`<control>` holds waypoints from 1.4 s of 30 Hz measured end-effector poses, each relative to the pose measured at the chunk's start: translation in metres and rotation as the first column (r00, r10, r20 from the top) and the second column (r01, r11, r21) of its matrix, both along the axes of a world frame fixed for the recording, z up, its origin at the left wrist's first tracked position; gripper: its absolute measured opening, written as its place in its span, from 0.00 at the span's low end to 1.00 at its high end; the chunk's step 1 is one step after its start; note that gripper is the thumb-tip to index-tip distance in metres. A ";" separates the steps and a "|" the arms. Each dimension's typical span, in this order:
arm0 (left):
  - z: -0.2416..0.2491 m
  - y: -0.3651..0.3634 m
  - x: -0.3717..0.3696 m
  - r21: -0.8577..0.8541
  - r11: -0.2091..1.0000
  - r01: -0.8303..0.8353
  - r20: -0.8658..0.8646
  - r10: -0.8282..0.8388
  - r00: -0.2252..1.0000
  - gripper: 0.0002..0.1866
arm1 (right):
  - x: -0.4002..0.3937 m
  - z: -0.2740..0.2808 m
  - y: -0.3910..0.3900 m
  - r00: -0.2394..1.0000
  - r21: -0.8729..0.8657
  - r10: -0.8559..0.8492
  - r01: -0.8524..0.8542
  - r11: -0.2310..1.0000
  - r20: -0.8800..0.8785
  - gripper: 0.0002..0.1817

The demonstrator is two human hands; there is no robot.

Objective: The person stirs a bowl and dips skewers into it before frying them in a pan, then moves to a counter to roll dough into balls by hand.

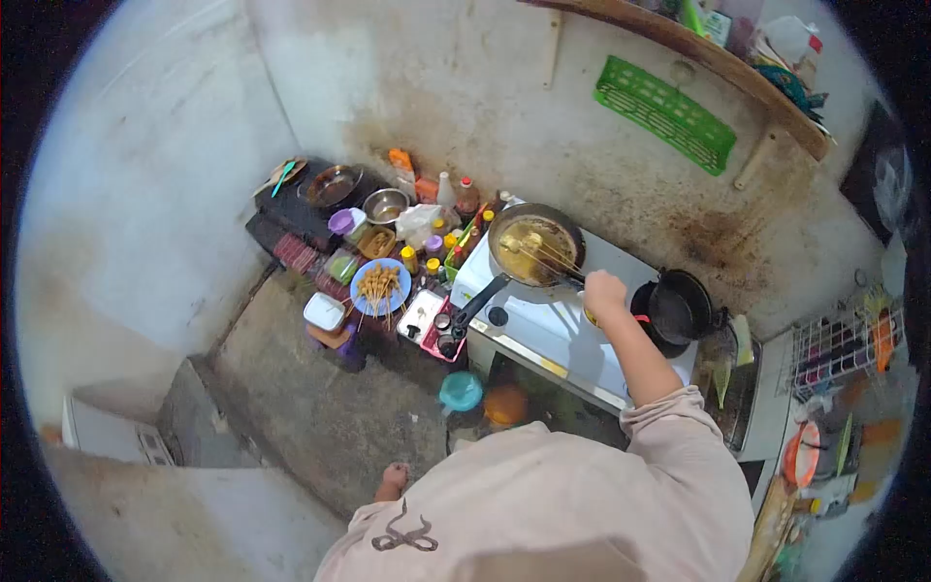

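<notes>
My right hand [605, 295] is closed round the dark handle of a utensil that reaches into the frying pan [512, 219] on the white stove [543, 320]. Skewered pieces [530, 242] lie in yellowish oil in the pan, their thin sticks pointing toward my hand. The pan's black handle [481, 299] points down and left. My left hand [394, 477] hangs low beside my body, away from the counter, its fingers curled; whether anything is in them is too small to tell. A blue plate [360, 294] of skewers stands left of the stove.
Bottles, jars [409, 258] and a metal bowl [387, 204] crowd the area left of the stove. Black pans [679, 307] stand on its right side. Below the front edge are a teal container [461, 391] and an orange round object [505, 404]. A green rack [664, 114] hangs on the wall.
</notes>
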State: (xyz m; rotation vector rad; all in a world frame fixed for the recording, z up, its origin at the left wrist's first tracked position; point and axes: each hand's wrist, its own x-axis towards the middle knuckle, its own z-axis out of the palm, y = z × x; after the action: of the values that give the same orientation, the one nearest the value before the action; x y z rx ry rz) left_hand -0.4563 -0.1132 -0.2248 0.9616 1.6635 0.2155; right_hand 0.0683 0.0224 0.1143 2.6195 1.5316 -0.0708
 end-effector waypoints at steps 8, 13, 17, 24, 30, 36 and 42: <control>0.008 0.047 0.012 0.139 0.964 0.226 -0.005 -0.227 0.974 0.07 | -0.005 0.033 -0.027 0.975 0.095 -0.181 0.194 0.976 -0.126 0.18; -0.010 0.070 0.003 0.133 0.889 0.439 -0.125 -0.424 0.897 0.06 | 0.045 0.046 -0.099 0.812 0.367 -0.228 0.469 0.803 -0.538 0.21; -0.007 0.090 0.035 0.113 0.796 0.595 -0.113 -0.585 0.803 0.07 | 0.074 0.073 -0.205 0.600 0.464 -0.197 0.753 0.467 -0.775 0.25; 0.010 0.089 0.126 0.102 0.637 0.764 -0.074 -0.761 0.644 0.07 | 0.122 0.065 -0.393 0.286 0.374 -0.865 0.919 0.125 -0.413 0.24; 0.023 0.034 0.229 0.129 0.569 0.812 -0.040 -0.815 0.577 0.07 | 0.173 -0.062 -0.487 0.193 0.073 -0.928 0.981 0.179 -0.317 0.23; 0.047 -0.057 0.332 0.164 0.494 0.854 -0.004 -0.865 0.502 0.08 | 0.260 -0.204 -0.533 0.389 0.291 -0.862 0.908 0.300 -0.324 0.16; 0.084 -0.125 0.418 0.125 0.492 0.862 0.294 -0.848 0.442 0.08 | 0.294 -0.227 -0.542 0.358 0.354 -0.843 0.910 0.217 -0.403 0.15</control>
State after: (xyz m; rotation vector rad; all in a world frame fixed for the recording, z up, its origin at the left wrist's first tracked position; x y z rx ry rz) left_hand -0.0386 -0.2384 -0.1404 1.5378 0.6948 -0.3585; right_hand 0.3621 -0.5193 -0.1131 3.6054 -0.3136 0.1339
